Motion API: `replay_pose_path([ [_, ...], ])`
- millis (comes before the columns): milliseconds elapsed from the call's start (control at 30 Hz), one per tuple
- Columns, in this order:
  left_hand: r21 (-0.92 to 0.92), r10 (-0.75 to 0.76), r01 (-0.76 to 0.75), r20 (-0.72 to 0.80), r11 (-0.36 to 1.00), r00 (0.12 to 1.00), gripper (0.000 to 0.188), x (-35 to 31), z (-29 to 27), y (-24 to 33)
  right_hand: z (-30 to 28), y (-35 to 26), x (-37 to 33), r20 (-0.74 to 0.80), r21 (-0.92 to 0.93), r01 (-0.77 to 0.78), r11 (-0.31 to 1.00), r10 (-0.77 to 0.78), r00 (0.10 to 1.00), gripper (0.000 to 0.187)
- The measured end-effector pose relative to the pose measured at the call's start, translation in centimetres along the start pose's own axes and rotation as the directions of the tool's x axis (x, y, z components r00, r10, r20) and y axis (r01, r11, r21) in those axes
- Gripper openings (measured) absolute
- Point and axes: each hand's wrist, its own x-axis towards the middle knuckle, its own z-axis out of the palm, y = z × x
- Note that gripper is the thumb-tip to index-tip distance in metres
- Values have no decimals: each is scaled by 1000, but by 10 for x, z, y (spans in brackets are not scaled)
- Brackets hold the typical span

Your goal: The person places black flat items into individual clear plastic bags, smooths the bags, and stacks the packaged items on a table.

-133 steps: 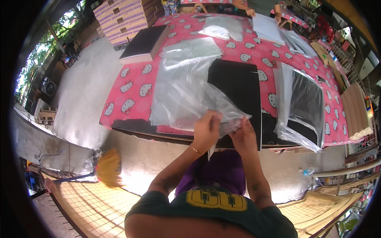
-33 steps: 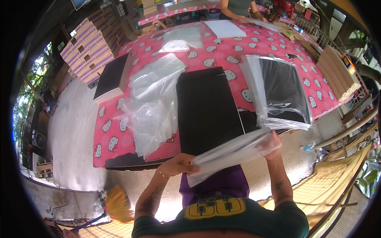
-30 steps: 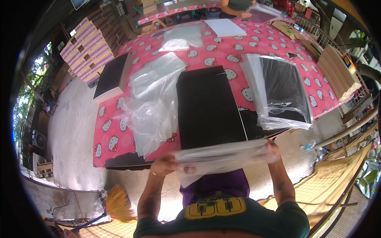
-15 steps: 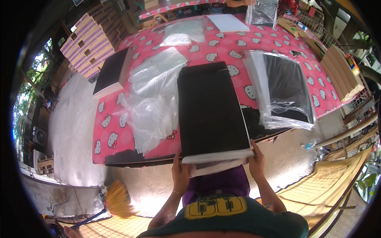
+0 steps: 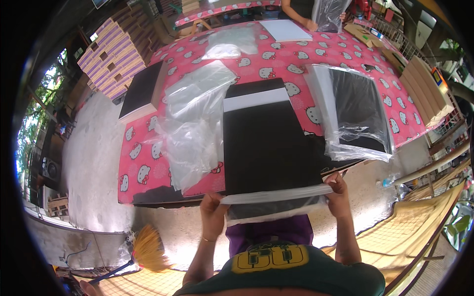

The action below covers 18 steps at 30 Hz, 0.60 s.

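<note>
A large black board [image 5: 266,148] lies lengthwise before me, its near end inside a clear plastic bag [image 5: 274,196] that hangs past the table's front edge. At the bag's left corner, my left hand [image 5: 212,213] is closed in a pinch on the plastic. My right hand [image 5: 338,198] grips the right corner the same way, and the folded rim is stretched between them. A white strip [image 5: 256,99] crosses the black board's far end, with another black surface [image 5: 256,86] beyond it. How many boards lie underneath is hidden.
Loose clear bags [image 5: 195,128] lie left of the board. A bagged black board [image 5: 358,108] is at right, a black-topped stack [image 5: 143,89] far left. The pink patterned tablecloth [image 5: 133,160] covers the table. Across it, a person's hand [image 5: 310,24] is beside another bag. A broom [image 5: 149,249] stands lower left.
My hands have spread apart and the bag's rim is stretched wider. The black board and bag have come toward me, uncovering the white strip. Across the table, the other person's hands have come down beside the bag.
</note>
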Motion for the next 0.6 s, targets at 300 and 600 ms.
replay_pose_path([
  [300, -536, 363, -226, 165, 814, 917, 37, 95, 12, 128, 85, -151, 73, 234, 254, 291, 922, -351, 907, 58],
  [600, -844, 134, 168, 271, 510, 953, 30, 185, 12, 63, 74, -64, 161, 161, 504, 23, 863, -121, 980, 32],
])
